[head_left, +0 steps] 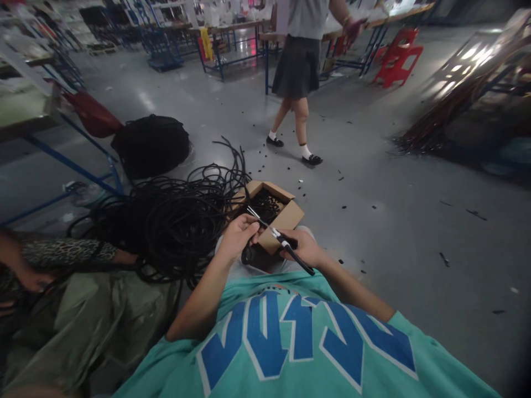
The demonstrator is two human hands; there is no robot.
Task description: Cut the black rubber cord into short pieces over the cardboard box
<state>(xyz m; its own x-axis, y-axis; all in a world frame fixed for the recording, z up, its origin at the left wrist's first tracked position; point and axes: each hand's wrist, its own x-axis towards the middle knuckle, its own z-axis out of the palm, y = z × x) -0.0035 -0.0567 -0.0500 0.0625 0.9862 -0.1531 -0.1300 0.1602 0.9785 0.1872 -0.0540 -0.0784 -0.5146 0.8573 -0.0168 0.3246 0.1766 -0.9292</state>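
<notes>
tubing lies in a loose black heap on the floor to your left, reaching the box in front of you, where short black bits are gathered. trimming looks like the step in hand, judging by those bits and the shears in your right hand, whose fingers are clasped round the handle. the blades slant away and leftward, past your left hand; its thumb and fingers are drawn together close by them, but what they pinch cannot be told. any cut seems to call for keeping those fingers clear. your forearms reach forward and converge over your lap, hands near level.
</notes>
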